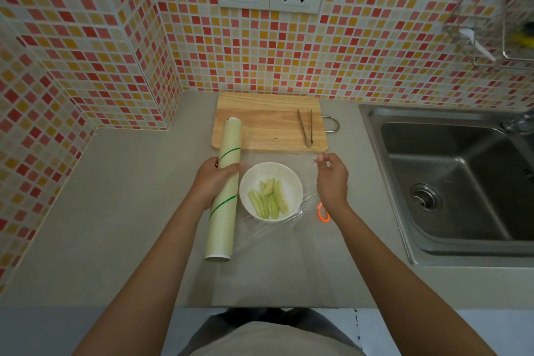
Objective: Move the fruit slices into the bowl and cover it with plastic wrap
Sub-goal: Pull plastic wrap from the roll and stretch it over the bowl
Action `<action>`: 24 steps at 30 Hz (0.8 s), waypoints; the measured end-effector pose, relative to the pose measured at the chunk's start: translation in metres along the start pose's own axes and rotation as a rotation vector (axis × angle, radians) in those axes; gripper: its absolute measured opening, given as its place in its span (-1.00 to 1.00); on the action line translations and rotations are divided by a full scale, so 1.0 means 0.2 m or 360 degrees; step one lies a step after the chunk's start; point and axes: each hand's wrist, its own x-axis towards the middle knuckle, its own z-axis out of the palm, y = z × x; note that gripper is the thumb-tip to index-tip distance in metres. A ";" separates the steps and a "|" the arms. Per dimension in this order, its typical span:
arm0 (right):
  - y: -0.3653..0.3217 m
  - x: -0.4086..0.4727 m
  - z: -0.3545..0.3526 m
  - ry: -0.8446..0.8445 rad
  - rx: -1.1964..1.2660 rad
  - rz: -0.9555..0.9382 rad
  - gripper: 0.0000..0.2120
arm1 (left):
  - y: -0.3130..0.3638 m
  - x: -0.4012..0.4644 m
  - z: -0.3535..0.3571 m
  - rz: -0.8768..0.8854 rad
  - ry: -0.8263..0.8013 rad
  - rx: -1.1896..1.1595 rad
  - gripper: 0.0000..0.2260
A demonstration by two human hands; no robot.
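A white bowl (270, 179) stands on the grey counter and holds several pale green fruit slices (268, 199). Just left of it lies a long roll of plastic wrap (226, 191), and my left hand (212, 182) grips its middle. A clear sheet of wrap (277, 243) runs from the roll over the bowl to the right. My right hand (332, 179) pinches the sheet's far right edge, right of the bowl.
A wooden cutting board (268, 121) with metal tongs (305, 127) lies behind the bowl. An orange band (323, 212) rests under my right wrist. A steel sink (459, 182) fills the right side. Tiled walls close in behind and on the left.
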 end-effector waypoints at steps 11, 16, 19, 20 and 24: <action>0.10 0.03 -0.01 -0.0054 -0.0184 0.0074 -0.82 | -0.06 0.05 0.01 0.0018 0.0031 0.0100 -0.73; 0.15 0.02 0.01 -0.0062 -0.0183 0.0155 -0.81 | -0.09 0.06 0.01 0.0041 0.0003 0.0144 -0.64; 0.17 0.02 0.02 -0.0065 -0.0195 0.0156 -0.83 | -0.11 0.07 0.01 0.0032 0.0030 0.0138 -0.66; 0.17 0.02 0.02 -0.0063 -0.0194 0.0145 -0.83 | -0.12 0.07 0.02 0.0031 0.0040 0.0138 -0.67; 0.19 0.03 0.03 -0.0049 -0.0203 0.0142 -0.84 | -0.13 0.08 0.02 0.0036 0.0043 0.0127 -0.68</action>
